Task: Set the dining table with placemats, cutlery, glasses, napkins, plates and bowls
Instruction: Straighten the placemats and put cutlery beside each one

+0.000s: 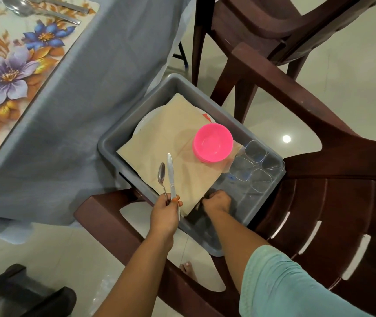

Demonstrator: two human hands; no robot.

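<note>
Head view | floral placemat (11, 65) on grey-clothed table, spoon (20, 6) laid on it | left hand (165, 212) pinching teaspoon (161, 177) and knife (171, 172) upright | grey tub (114, 143) on chair: napkins (166, 143), pink bowls (213, 143), glasses (253, 165) | right hand (218, 201) reaching into tub, grip cannot be told.

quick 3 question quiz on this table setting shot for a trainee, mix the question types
1. True or false: the left hand holds a spoon and a knife.
2. What lies directly under the pink bowl? A glasses, B napkins, C placemat
3. Fill in: the grey tub sits on a ____.

Key: 1 true. 2 B, the napkins. 3 chair.
</note>
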